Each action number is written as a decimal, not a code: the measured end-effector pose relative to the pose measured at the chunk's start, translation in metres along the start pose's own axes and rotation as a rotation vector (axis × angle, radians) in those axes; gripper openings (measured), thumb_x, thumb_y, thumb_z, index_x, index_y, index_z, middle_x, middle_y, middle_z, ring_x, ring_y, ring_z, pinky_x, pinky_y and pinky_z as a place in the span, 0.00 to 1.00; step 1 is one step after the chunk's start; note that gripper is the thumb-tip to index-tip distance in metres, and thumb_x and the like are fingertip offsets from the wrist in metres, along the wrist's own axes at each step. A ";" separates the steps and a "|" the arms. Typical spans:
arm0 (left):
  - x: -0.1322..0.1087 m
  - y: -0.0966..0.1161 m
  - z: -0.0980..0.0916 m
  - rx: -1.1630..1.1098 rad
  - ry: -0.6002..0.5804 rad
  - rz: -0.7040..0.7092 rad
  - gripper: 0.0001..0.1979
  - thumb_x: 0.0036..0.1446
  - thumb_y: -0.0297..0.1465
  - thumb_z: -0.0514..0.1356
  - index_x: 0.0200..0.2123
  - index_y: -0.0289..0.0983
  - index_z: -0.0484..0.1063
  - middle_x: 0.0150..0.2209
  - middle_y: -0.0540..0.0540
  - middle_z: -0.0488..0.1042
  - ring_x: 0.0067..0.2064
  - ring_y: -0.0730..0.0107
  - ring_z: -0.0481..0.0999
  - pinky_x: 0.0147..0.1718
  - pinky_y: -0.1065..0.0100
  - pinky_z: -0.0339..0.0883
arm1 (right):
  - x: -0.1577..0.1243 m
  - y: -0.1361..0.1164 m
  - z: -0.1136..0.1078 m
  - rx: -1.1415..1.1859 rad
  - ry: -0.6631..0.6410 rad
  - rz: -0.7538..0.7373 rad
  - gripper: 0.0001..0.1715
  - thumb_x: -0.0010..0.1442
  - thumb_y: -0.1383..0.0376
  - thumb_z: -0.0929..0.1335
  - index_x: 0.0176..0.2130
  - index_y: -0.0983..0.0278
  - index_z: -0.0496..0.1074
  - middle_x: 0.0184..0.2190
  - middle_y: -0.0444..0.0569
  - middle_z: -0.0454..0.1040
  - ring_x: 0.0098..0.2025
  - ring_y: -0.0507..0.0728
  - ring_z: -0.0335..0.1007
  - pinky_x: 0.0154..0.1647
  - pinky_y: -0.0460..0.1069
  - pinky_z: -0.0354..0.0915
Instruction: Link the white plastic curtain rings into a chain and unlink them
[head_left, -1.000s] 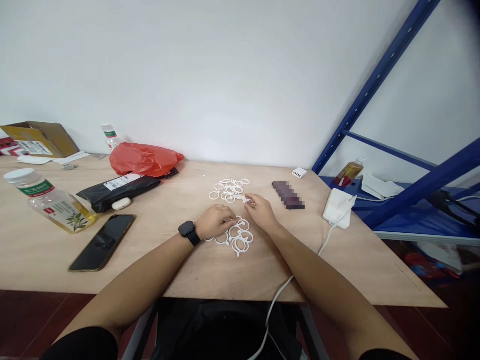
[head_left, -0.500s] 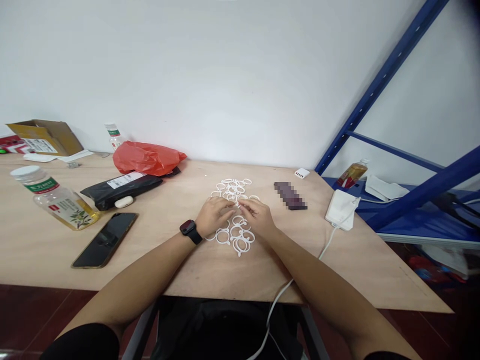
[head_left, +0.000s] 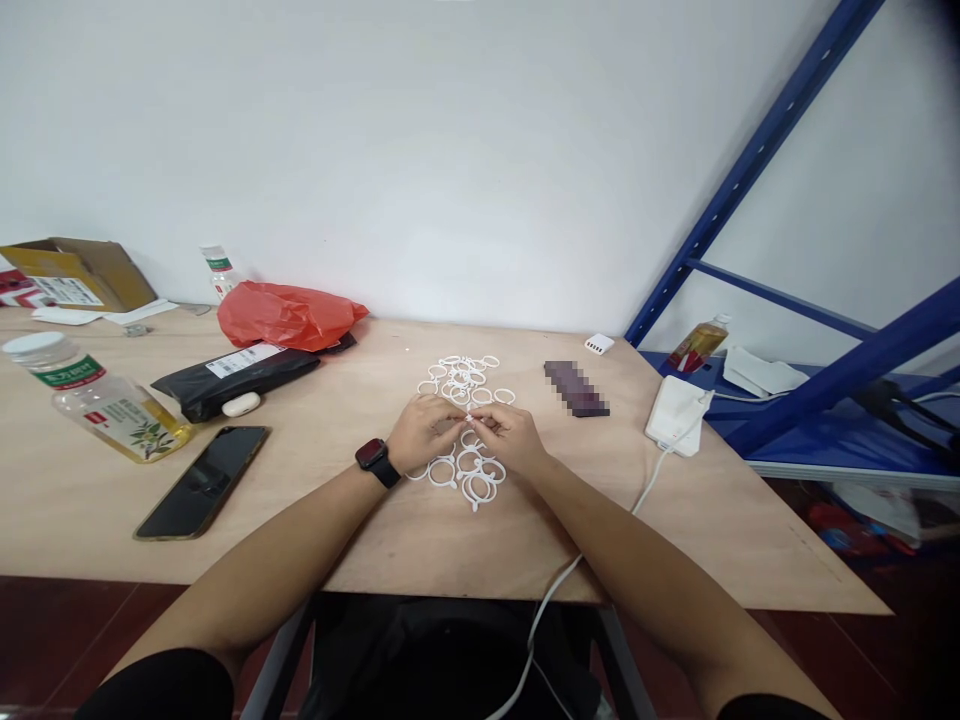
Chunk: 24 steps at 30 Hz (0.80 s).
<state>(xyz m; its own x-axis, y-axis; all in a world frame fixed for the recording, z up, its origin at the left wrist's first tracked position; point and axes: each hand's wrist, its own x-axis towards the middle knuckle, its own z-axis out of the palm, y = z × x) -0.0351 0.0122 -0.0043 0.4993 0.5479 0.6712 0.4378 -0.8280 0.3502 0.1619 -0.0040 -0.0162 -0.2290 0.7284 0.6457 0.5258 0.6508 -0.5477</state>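
nearer me than the far heap of white rings [head_left: 461, 378], my left hand [head_left: 426, 433] and right hand [head_left: 511, 436] were close together, fingertips pinched on a small white piece [head_left: 469, 413]. it seemed fine two-handed work; the next move called for steady, even pressure.

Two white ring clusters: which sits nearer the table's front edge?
The near cluster, on the person's side of the left hand and right hand; the far cluster lies beyond them, toward the wall.
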 end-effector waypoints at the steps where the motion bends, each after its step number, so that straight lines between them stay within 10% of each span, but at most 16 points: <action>1: 0.000 0.000 0.000 0.001 -0.001 0.003 0.07 0.62 0.34 0.59 0.36 0.38 0.75 0.34 0.48 0.80 0.37 0.68 0.77 0.41 0.63 0.64 | 0.000 0.000 0.000 0.001 -0.001 0.003 0.08 0.60 0.64 0.69 0.39 0.61 0.79 0.31 0.48 0.80 0.30 0.53 0.75 0.32 0.47 0.70; 24: 0.001 0.002 -0.003 0.009 -0.031 0.046 0.08 0.64 0.33 0.56 0.37 0.37 0.73 0.33 0.46 0.78 0.36 0.67 0.74 0.39 0.63 0.64 | 0.002 -0.007 -0.007 0.166 -0.125 0.135 0.10 0.62 0.61 0.68 0.37 0.61 0.78 0.30 0.46 0.79 0.30 0.53 0.74 0.32 0.46 0.68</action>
<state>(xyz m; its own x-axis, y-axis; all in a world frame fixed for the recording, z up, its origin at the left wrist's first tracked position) -0.0361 0.0112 -0.0005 0.5416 0.5131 0.6659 0.4210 -0.8512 0.3135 0.1639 -0.0087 -0.0071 -0.2707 0.8250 0.4961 0.4193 0.5649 -0.7107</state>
